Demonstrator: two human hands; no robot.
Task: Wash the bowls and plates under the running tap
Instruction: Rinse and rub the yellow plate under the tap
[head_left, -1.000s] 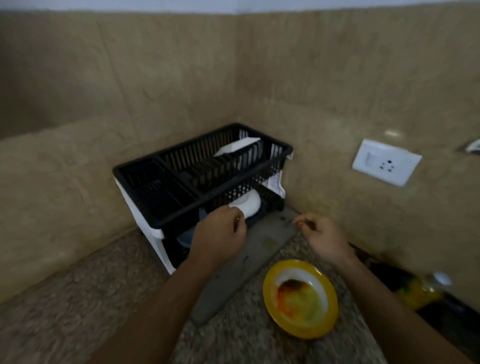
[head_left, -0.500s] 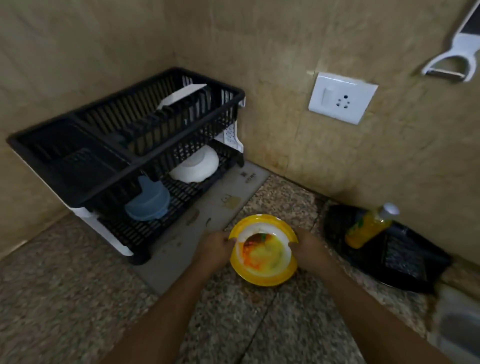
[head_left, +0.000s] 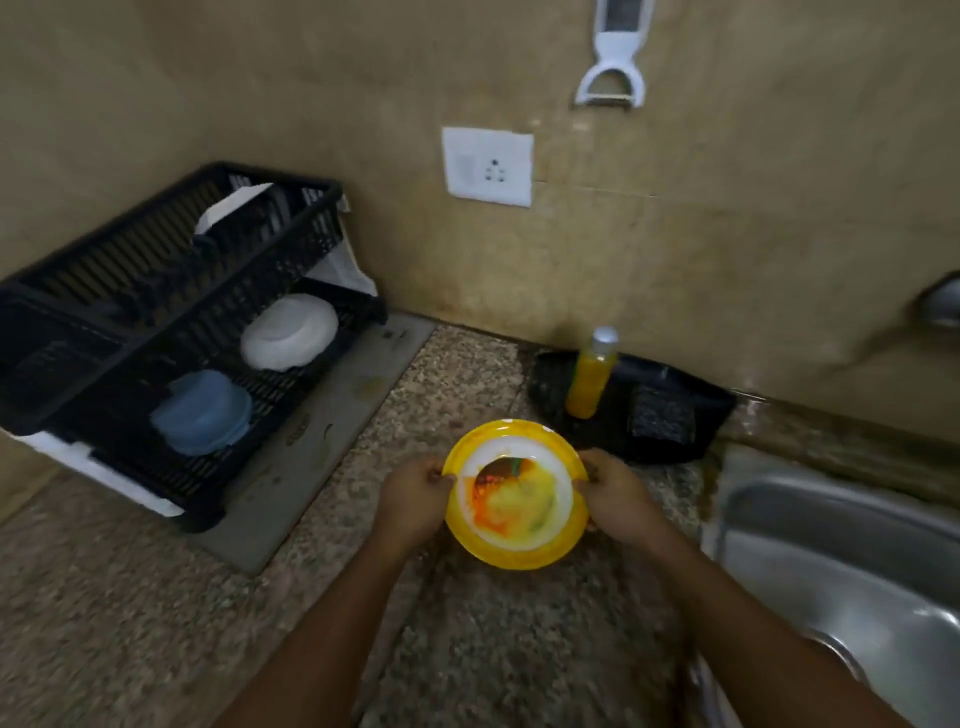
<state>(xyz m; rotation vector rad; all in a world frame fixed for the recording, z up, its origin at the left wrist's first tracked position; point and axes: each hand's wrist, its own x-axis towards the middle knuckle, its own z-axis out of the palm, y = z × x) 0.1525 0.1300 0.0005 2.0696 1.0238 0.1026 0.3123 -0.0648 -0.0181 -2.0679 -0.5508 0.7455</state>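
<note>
Plate, the yellow one with the white middle, is sitting between 2 hands now, near the middle of the view. It is dirty, with orange and yellow food smeared inside it. A moment ago both hands were up by the dish rack and the plate was lying alone on the tabletop. Now the left hand is gripping the rim at 9 o'clock and the right hand is gripping it at 3 o'clock. The fingers of both hands are curling round the edge. I cannot tell if the plate is lifting off the tabletop yet or only resting there.

The view is also turning to the right, so the steel sink is showing at about 4 o'clock from the plate. That probably means the plate is going to the sink for washing. No water is showing yet.

In the rack at 10 o'clock, a white bowl and a blue bowl are lying upside down. They look clean. A yellow bottle is standing at 1 o'clock in a black tray.
</note>
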